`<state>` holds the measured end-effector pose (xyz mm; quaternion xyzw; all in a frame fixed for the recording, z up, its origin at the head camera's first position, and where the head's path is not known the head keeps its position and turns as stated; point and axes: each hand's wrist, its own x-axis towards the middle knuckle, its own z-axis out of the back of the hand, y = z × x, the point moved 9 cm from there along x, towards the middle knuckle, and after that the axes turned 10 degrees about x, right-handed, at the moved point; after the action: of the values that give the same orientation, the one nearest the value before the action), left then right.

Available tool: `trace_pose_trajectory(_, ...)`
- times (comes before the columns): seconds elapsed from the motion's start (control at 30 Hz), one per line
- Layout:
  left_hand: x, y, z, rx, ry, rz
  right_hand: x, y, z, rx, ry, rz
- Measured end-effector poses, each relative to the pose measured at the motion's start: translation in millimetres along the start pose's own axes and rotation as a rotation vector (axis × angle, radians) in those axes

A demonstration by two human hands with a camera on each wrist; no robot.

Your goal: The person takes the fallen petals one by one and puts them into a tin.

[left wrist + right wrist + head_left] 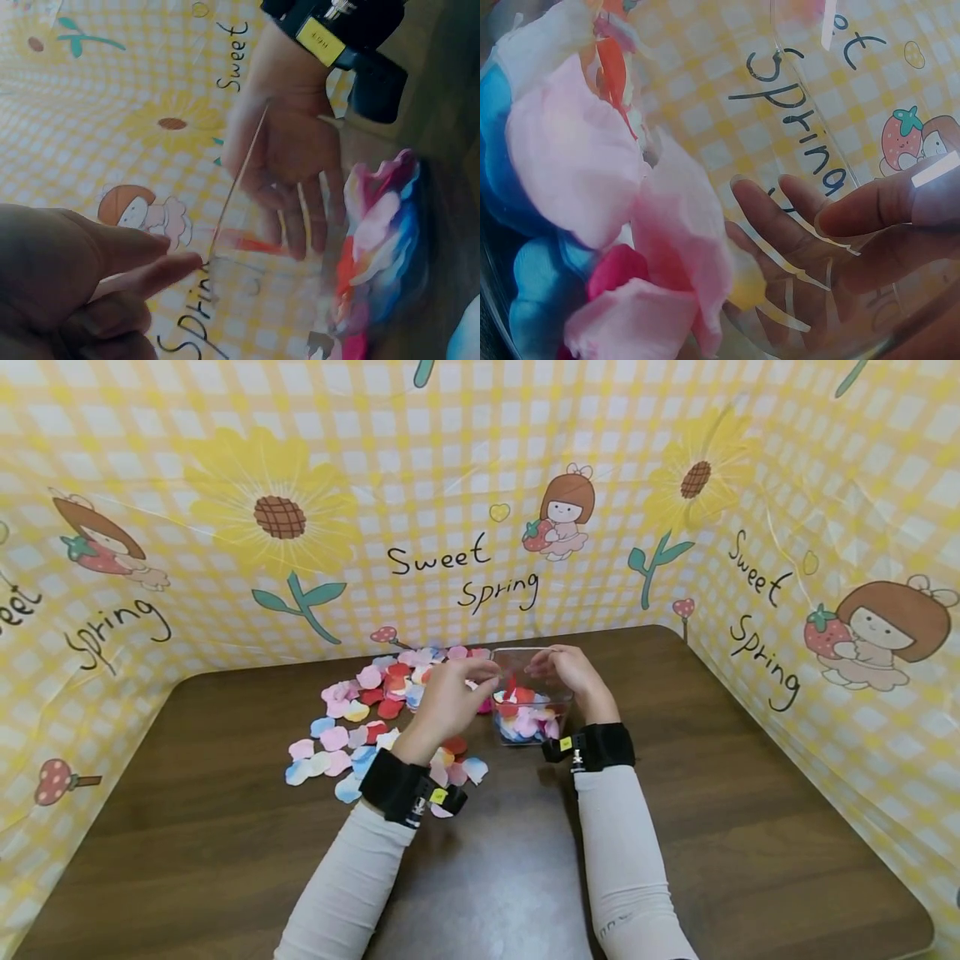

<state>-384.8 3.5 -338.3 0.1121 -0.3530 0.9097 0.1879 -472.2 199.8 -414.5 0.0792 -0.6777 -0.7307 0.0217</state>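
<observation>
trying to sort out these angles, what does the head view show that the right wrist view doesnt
Only the head view shows the brown table, the loose petals scattered on it left of the clear box, and both hands, left hand and right hand, at the box. Only the right wrist view shows, up close, fingers seen through the box's clear wall. Both show the petals in the box and the yellow checked backdrop.

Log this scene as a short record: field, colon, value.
setting: brown table with yellow printed backdrop around it
box: clear box, partly filled with petals
loose petals: pile on the table, left of the box
left hand: fingertips at the box's rim
right hand: fingers curled round the box's far side
</observation>
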Motion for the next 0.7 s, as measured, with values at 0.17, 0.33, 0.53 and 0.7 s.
trace_pose_trajectory(0.17, 0.9, 27.9, 29.7, 0.055, -0.04, 0.067, 0, -1, 3, 0.0, -0.006, -0.008)
trace_pose_trajectory(0.33, -8.3, 83.1, 67.9, 0.241, -0.037, 0.267, 3, 3, 3, -0.009, -0.005, 0.014)
trace_pose_trajectory(0.53, -27.1, 137.0, 71.0, 0.313, 0.089, 0.493, 1, 2, 3, -0.023, -0.002, 0.001)
trace_pose_trajectory(0.7, -32.6, 163.2, 49.4, 0.282, 0.189, 0.552, 0, 1, 1, -0.02, -0.003, -0.01)
